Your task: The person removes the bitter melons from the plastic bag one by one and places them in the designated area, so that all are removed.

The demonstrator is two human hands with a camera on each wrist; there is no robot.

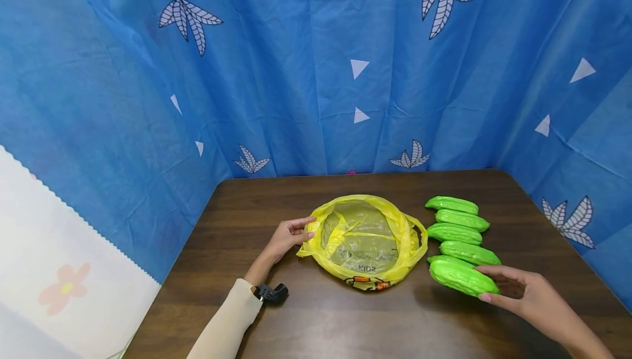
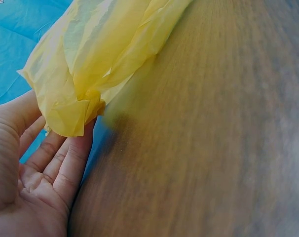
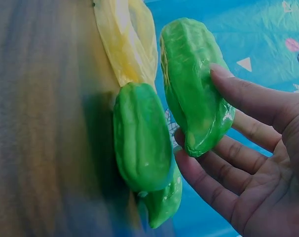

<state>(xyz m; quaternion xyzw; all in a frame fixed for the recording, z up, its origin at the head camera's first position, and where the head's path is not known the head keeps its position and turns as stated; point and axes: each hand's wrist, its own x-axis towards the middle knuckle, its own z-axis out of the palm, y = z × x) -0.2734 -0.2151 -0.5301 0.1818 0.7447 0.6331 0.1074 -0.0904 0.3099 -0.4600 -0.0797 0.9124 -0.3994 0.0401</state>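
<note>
A yellow plastic bag [image 1: 412,252] stands on the table with its mouth spread wide, the inside visible from above. At its left rim, my left hand [image 1: 290,236] pinches the plastic between thumb and fingers; in the left wrist view the gathered yellow film [image 2: 65,111] sits at the fingertips. My right hand [image 1: 525,296] holds a glossy, ribbed green bitter gourd [image 1: 461,276] by its right end, thumb on the near side. In the right wrist view this bitter gourd [image 3: 191,84] is raised beside another bitter gourd [image 3: 142,140].
Several more bitter gourds [image 1: 454,233] lie in a column to the right of the bag, the nearest partly hidden behind the held one. The brown wooden table [image 1: 345,320] meets a blue patterned curtain [image 1: 296,101] at the back and sides. A black strap [image 1: 271,293] is on my left wrist.
</note>
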